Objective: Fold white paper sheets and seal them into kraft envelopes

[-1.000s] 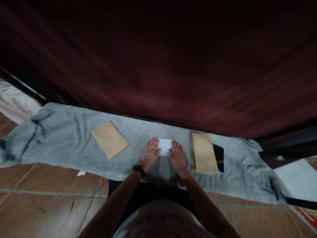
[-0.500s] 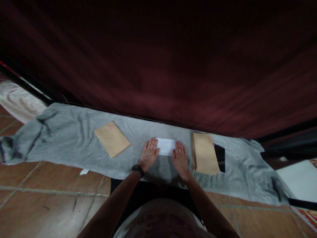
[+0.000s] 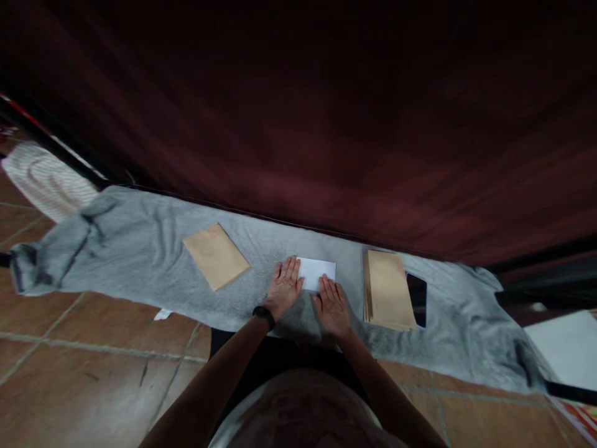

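Observation:
A white sheet of paper [image 3: 311, 267], seemingly folded, lies on the grey cloth [image 3: 153, 261] in front of me. My left hand [image 3: 283, 287] rests flat over its left edge, fingers stretched out. On the paper's lower right part lie the fingertips of my right hand [image 3: 333, 308], with the fingers straight. Neither hand grips anything. To the left is a single brown envelope [image 3: 217, 255], set at a slant. A stack of brown envelopes [image 3: 389, 289] lies to the right of my right hand.
Beside the stack is a dark-screened phone [image 3: 417, 298]. A dark red upright surface [image 3: 298, 137] rises along the cloth's far edge. White board-like material [image 3: 564, 348] is at the far right, striped fabric [image 3: 51, 180] at the far left. Tiled floor [image 3: 93, 386] shows below.
My right hand has slid from the paper's right edge down and inward onto its lower right part. My left hand stays at the left edge. The view has shifted slightly.

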A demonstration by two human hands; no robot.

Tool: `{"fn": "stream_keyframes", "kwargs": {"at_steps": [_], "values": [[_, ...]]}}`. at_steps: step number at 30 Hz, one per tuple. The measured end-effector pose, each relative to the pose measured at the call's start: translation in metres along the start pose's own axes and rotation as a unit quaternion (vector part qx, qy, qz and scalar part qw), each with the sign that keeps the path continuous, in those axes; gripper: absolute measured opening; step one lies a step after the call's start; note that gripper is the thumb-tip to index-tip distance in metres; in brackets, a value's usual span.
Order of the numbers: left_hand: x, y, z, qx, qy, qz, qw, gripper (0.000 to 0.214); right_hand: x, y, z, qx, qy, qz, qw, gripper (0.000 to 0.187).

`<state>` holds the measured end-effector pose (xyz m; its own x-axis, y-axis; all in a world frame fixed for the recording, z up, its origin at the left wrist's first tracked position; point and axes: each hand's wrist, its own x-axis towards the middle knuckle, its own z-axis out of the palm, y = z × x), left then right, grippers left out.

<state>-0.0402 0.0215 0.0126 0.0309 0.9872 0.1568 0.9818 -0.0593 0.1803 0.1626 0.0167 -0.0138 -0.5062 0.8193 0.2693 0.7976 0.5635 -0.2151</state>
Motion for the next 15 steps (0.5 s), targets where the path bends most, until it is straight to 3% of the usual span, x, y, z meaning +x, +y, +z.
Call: {"fn": "stream_keyframes", "kwargs": {"at_steps": [15], "values": [[0.000, 0.003, -0.003, -0.026, 0.018, -0.009, 0.999, 0.060, -0.018, 0.013, -0.007, -0.035, 0.051, 0.020, 0.998, 0.060]]}}
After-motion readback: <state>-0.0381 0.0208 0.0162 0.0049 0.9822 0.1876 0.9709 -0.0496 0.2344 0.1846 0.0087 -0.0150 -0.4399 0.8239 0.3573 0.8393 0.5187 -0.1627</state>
